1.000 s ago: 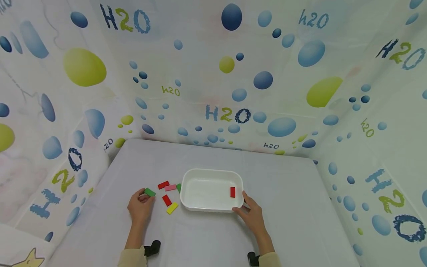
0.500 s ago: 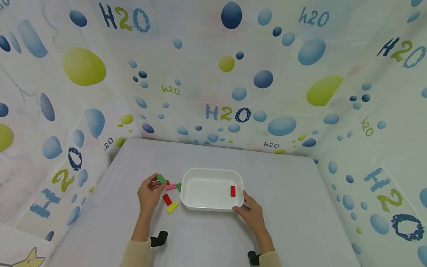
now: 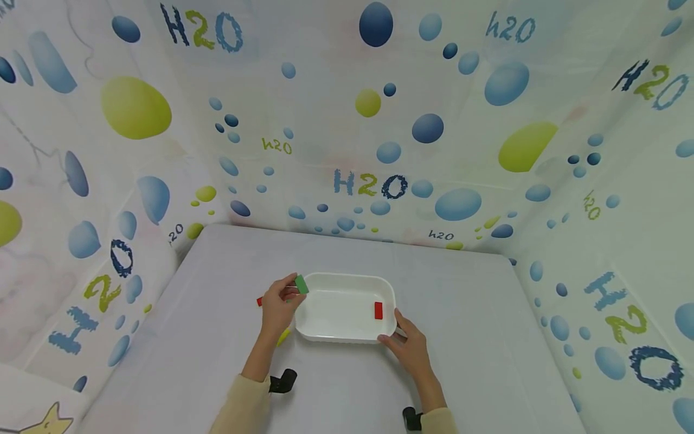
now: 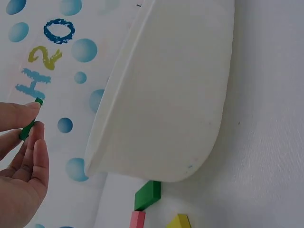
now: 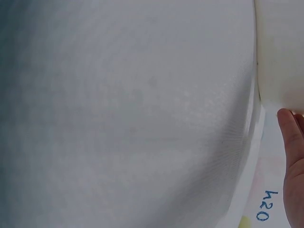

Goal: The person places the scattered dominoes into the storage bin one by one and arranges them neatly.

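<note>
In the head view, a left hand [image 3: 278,307] left of centre pinches a small green rectangular block [image 3: 301,284], apparently wooden, its grip closed to the block's thickness at the upper-left corner of a shallow white plastic tray [image 3: 336,316]. Released this near the rim, the block could clip the edge and drop outside. At the tray's lower right, a right hand [image 3: 409,346] steadies the corner, thumb at the near edge, fingers along the side; a sudden pull there could skid the tray and slide the flat red rectangular block [image 3: 378,310] lying inside.

In the left wrist view, the green block shows at the left edge, held by the fingertips alone, so a slight twist could let it slip. At bottom centre, a second green block [image 4: 148,195], a pink block [image 4: 137,220] and a yellow block [image 4: 179,222] lie on the white-covered desk [image 4: 266,156]; a leftward shift of the tray could push into them.

In the right wrist view, the hand shows only partly at the right edge, below the tray; how firmly its grip bears cannot be told here.
</note>
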`<state>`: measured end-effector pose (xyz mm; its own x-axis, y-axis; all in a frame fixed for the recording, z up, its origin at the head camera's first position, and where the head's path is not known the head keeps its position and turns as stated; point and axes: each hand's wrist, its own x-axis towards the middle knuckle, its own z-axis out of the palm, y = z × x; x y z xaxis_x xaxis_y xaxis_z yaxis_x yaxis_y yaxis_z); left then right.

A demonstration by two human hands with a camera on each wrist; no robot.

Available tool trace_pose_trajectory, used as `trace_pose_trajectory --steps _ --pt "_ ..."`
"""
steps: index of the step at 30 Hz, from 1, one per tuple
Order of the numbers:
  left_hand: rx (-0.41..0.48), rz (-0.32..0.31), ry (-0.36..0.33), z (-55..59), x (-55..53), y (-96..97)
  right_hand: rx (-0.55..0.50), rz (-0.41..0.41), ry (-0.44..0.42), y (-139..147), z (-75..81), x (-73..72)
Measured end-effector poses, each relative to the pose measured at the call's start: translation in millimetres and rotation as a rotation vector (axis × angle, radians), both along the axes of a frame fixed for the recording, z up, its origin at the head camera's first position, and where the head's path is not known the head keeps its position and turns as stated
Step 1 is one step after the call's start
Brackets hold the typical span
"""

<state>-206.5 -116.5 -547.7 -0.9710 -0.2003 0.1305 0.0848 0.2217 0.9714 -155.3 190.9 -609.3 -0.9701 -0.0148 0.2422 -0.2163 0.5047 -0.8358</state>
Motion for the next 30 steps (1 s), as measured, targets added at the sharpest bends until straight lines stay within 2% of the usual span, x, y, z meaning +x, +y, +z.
trace_pose_trajectory --steps 2,7,13,19,25,30 --pt "0.001 -0.01 0.002 0.9 -1.2 7.3 0.0 0.0 -0.009 -0.1 0.7 0.3" --pt "-0.061 -0.018 -0.005 0.7 -5.1 25.2 -0.004 0.0 -0.032 0.0 2.2 0.5" --pt "-0.137 -0.052 0.02 -4.2 -10.8 43.8 0.003 -0.001 -0.026 -0.3 0.9 -0.2" --pt "-0.137 -0.105 0.029 -8.9 -16.3 60.0 -0.013 0.0 -0.028 0.2 -1.3 -0.3" --pt "-0.122 -0.144 0.0 -13.0 -22.8 73.8 -0.023 0.001 -0.032 0.8 0.0 0.5" --pt "-0.146 -0.172 0.001 -15.9 -27.6 82.7 -0.026 -0.001 -0.026 -0.1 0.6 0.9"
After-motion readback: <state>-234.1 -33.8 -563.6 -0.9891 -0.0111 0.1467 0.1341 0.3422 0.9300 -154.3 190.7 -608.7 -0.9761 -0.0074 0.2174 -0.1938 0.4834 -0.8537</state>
